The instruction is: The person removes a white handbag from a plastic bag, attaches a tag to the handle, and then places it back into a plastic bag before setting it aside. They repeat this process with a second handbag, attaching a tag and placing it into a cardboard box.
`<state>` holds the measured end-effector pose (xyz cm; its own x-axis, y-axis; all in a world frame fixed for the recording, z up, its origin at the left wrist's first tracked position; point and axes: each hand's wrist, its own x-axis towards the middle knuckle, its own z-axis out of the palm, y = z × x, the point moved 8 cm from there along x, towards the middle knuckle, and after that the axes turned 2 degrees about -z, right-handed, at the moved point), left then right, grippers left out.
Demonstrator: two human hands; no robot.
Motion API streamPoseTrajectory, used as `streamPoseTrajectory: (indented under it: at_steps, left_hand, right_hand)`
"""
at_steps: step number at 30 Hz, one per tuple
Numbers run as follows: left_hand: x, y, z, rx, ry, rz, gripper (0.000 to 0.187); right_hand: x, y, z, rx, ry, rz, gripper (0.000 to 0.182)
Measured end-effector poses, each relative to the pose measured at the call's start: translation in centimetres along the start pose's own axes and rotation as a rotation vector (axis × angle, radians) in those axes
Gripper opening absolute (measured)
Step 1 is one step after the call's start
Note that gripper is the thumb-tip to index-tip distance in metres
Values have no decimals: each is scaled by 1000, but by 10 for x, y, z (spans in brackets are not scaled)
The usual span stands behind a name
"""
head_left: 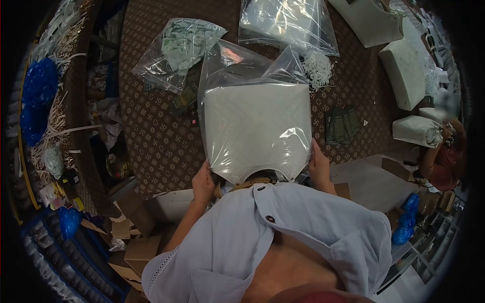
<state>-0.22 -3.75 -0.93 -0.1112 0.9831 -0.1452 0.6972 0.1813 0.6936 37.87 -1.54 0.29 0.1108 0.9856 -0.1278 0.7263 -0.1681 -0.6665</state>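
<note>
A white handbag [257, 129] with a curved cut-out at its near edge lies inside a clear plastic bag [237, 68], close to my body at the table's near side. My left hand [203, 183] grips its lower left corner, with the thumb along the side. On the opposite side, my right hand [319, 164] holds the lower right edge. Both hands' fingers are partly hidden beneath the handbag. The plastic's loose end spreads over the table beyond it. Something tan and braided [252, 183] shows between the handbag and my shirt.
On the patterned brown table [156, 146] are a bag of small sachets [189, 43], a stack of clear plastic bags [285, 22], white strings [318, 70] and dark green tags [343, 123]. More white handbags [404, 73] stand at right, near another person [447, 159]. Cardboard boxes [144, 252] sit lower left.
</note>
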Motion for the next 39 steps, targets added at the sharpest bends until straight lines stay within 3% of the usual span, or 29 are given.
streamPoseTrajectory:
  at_steps: [3,6,9,11,13,15,16,18,19,20,23,26,28,29,31,32,34,35,37,38,39]
  left_hand:
    - [-5,1,0,-14,-1,19,28]
    - [21,15,-18,35,72,142,29]
    - [76,74,-72,93,200,293,33]
    - [109,111,-112,53,158,216,35]
    - [110,148,-158,-298,198,213,36]
    - [115,175,-195,-469,188,202,36]
    - [113,177,-203,-635,160,161,37]
    - [105,186,-210,-697,161,176,37]
    - [110,194,-216,-761,168,223,37]
    - [110,194,-220,-760,168,230,37]
    - [108,185,-223,-649,120,204,36]
    - [111,178,-214,-597,147,181,36]
    - [115,187,-213,-535,209,179,35]
    - [117,187,-211,-539,204,187,35]
    - [114,191,-213,-400,268,285,35]
    - [113,191,-212,-400,262,286,35]
    - [114,195,-210,-289,261,268,35]
    - [112,197,-210,-288,257,275,35]
    - [101,212,-217,152,451,296,31]
    - [97,223,-219,153,453,291,31]
    - [74,265,-220,411,599,584,34]
  right_hand:
    - [-12,-10,-9,16,76,-144,45]
    - [8,-17,-22,15,15,-94,45]
    - [57,-70,-69,-43,92,-213,44]
    - [80,-120,-107,-113,174,-350,40]
    - [94,-160,-144,-148,245,-421,37]
    - [99,-180,-175,293,209,-490,34]
    - [101,-190,-184,292,205,-490,34]
    - [109,-203,-175,264,-10,-360,34]
    - [105,-211,-183,507,41,-374,32]
    - [106,-214,-186,508,48,-378,32]
    - [109,-212,-181,386,4,-348,30]
    - [113,-203,-176,527,-45,-321,28]
    - [107,-218,-193,-48,264,-351,29]
    - [99,-228,-199,-52,274,-348,29]
    - [52,-287,-198,-264,275,-919,34]
    - [51,-288,-190,-265,276,-913,34]
    - [39,-289,-150,-457,102,-1111,38]
    - [39,-284,-148,-458,108,-1106,38]
    - [53,-260,-123,-549,-292,-931,33]
    - [56,-258,-126,-548,-296,-935,33]
    - [59,-258,-130,-403,-345,-911,25]
